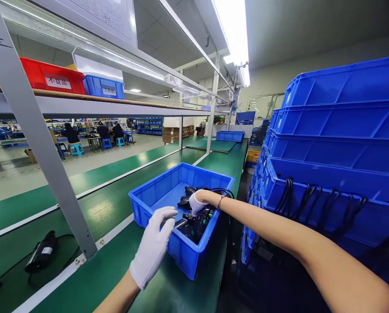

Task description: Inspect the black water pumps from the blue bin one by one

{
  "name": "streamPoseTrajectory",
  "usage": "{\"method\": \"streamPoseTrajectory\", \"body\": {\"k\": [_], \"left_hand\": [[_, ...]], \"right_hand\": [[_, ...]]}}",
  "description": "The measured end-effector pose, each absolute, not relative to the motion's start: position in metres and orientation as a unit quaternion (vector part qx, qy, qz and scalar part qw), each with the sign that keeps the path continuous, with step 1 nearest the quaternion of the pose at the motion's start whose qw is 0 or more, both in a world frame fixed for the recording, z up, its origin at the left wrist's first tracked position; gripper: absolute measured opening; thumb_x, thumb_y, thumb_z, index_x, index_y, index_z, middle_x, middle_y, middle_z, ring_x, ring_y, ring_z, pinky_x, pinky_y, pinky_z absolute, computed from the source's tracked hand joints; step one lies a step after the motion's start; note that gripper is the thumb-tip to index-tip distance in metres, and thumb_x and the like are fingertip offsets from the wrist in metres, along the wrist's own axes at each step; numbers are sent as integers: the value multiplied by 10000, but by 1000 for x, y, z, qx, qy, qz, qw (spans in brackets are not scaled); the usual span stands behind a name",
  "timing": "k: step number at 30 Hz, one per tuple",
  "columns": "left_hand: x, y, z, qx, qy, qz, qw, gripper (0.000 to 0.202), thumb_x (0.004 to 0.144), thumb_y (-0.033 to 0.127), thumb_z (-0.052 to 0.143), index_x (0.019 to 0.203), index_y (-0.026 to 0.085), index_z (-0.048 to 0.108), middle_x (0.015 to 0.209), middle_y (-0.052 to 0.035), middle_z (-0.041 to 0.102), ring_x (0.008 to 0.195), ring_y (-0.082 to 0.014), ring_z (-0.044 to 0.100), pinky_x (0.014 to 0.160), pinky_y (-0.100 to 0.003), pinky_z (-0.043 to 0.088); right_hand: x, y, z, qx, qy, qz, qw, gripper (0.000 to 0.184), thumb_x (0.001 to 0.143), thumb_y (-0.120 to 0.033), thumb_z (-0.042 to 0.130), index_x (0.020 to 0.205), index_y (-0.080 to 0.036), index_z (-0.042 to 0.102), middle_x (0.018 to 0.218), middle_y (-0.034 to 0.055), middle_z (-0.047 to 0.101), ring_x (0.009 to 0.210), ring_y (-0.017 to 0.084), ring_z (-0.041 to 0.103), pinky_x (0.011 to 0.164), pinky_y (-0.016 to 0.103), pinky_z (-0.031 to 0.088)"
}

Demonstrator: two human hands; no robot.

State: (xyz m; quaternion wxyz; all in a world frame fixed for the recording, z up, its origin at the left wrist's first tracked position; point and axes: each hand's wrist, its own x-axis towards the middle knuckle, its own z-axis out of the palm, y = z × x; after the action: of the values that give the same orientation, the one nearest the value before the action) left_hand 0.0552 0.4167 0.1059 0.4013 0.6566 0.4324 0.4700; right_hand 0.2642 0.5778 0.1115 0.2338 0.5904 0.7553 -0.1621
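Note:
A blue plastic bin (155, 196) sits on the green bench in front of me, holding several black devices (197, 219) with black cables. My right hand (196, 202), in a white glove, reaches into the bin and closes over one black device near the bin's right side. My left hand (155, 243), also gloved, hovers at the bin's near rim with fingers apart and nothing in it, close to a metal-tipped black part.
A tall stack of blue crates (331, 143) with cables draped over the rims stands at my right. A grey shelf post (34, 130) rises at left. One black device (42, 252) lies on the conveyor belt. Another blue bin (230, 135) sits farther along. Seated people work in the distance.

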Motion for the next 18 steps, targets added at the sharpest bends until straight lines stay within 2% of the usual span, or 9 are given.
{"method": "streamPoseTrajectory", "body": {"k": [3,5,7,9,13,15,18], "left_hand": [[61,413,112,566,400,467,549,278,967,316,618,1146,127,716,1224,-112,671,1178,-237,604,1093,-350,426],[68,414,116,430,365,472,677,229,988,197,592,1145,68,698,1139,-132,694,1056,-220,650,1000,-322,478],[79,419,119,303,345,457,762,273,1034,164,501,1226,19,630,1139,-161,691,942,-203,681,929,-327,517],[95,426,121,229,339,430,805,395,1088,250,418,1365,-15,514,1174,-195,676,913,-217,706,912,-362,547],[130,432,135,125,274,404,864,723,1106,515,312,1506,-87,329,1193,-253,657,1031,-307,716,908,-420,579],[144,426,146,105,220,409,879,749,1104,549,286,1512,-76,350,1205,-241,661,1054,-295,712,921,-397,583],[156,406,156,72,100,400,908,636,1118,484,285,1344,-52,544,1198,-222,674,1083,-270,705,981,-367,569]], "right_hand": [[264,575,124,596,770,-150,172,353,999,-378,644,774,-107,630,759,36,615,801,164,622,900,370,509],[265,568,140,607,775,-152,89,370,1049,-394,558,830,-108,639,802,45,622,792,158,603,867,348,501],[269,557,159,622,768,-152,-17,363,1082,-398,489,918,-112,640,878,52,631,812,153,586,850,327,482],[274,541,178,637,746,-148,-128,353,1100,-393,435,964,-119,610,909,54,615,809,148,558,815,306,457],[289,483,207,630,705,-132,-299,398,1048,-473,363,855,-157,508,823,37,531,764,147,485,777,294,415],[295,441,212,614,696,-124,-351,459,944,-595,334,800,-182,476,813,41,512,762,158,468,779,305,422],[305,374,201,623,668,-120,-389,556,842,-736,312,710,-212,441,743,55,489,723,183,471,694,319,443]]}}
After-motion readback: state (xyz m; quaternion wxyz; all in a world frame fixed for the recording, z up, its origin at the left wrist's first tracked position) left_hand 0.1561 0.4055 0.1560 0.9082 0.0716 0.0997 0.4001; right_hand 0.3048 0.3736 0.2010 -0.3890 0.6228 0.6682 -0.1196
